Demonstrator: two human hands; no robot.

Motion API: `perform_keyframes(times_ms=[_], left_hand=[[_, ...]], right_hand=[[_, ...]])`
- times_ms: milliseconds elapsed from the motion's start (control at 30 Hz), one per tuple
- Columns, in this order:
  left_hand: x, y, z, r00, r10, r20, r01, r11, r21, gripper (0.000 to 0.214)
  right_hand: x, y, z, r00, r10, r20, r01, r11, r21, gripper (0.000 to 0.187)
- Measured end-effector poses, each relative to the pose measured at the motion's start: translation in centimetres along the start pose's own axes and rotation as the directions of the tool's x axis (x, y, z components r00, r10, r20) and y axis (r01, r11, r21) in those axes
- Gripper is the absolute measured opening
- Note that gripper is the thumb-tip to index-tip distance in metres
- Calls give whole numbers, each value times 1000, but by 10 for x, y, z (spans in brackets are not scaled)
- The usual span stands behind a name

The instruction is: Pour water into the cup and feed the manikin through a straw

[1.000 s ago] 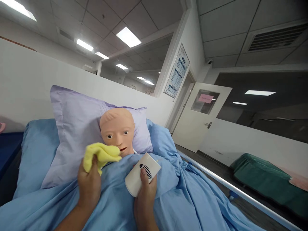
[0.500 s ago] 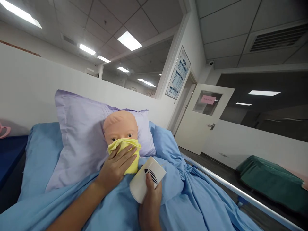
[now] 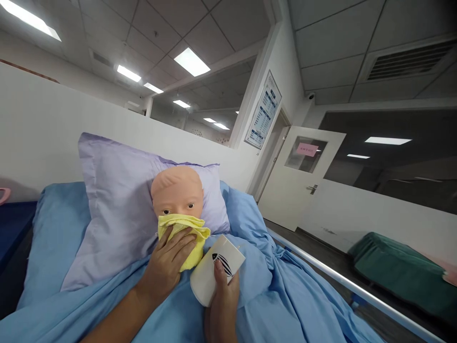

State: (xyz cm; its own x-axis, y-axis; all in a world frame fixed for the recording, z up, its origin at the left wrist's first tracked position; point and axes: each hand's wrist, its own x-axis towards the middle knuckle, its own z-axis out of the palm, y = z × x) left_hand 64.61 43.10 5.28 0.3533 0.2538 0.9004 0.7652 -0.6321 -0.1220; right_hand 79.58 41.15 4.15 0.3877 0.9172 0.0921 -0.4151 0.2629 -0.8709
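A manikin's head rests face up on a lilac pillow. Over its nose, mouth and chin lies a yellow towel, held by my left hand, whose fingers spread across the cloth and press it to the lower face. The manikin's eyes and forehead stay uncovered. Just right of the towel, my right hand grips a white cup with a black striped drawing, its thumb on the drawing. The cup is tilted above the blue quilt, and its inside is hidden from me.
A metal bed rail runs along the right side of the bed. On the left stands a dark blue bedside surface with a pink handle at the picture's edge. A green-covered bed and an open door lie beyond.
My left hand has drawn the towel slightly down the manikin's face, showing more of it below the eyes. The right hand and cup have barely moved.
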Motion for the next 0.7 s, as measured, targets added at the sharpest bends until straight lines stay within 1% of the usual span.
perform_keyframes(times_ms=[167, 300, 433, 533, 567, 600, 633, 667, 700], left_hand=[[-8, 5, -1, 1000, -25, 13, 25, 999, -48, 58], [-14, 7, -4, 997, -68, 42, 71, 995, -70, 54], [-24, 4, -7, 994, -105, 39, 107, 992, -63, 48], [-37, 0, -8, 989, -147, 6, 147, 986, -76, 49], [-41, 0, -9, 983, -182, -13, 180, 979, -92, 50], [-45, 1, -10, 970, -240, -39, 234, 965, -116, 51], [-46, 2, -13, 945, -319, -70, 306, 940, -153, 50], [-47, 4, -17, 900, -422, -104, 398, 896, -197, 48], [-45, 5, -21, 823, -551, -138, 511, 825, -243, 45]], right_hand=[[-5, -7, 3, 1000, 16, 21, -16, 1000, 24, 80], [-5, -7, 4, 999, 45, 29, -46, 998, 44, 79], [-5, -5, 4, 999, 17, 35, -18, 999, 38, 76], [-5, -5, 3, 1000, -12, 26, 12, 1000, 0, 70], [-5, -5, 3, 999, -25, 20, 26, 1000, -5, 68], [-4, -5, 3, 999, -41, 9, 41, 999, -3, 67], [-4, -5, 3, 998, -56, -4, 56, 998, 2, 65], [-3, -5, 4, 998, -67, -18, 67, 998, 10, 64], [-3, -4, 4, 997, -67, -24, 67, 998, 17, 63]])
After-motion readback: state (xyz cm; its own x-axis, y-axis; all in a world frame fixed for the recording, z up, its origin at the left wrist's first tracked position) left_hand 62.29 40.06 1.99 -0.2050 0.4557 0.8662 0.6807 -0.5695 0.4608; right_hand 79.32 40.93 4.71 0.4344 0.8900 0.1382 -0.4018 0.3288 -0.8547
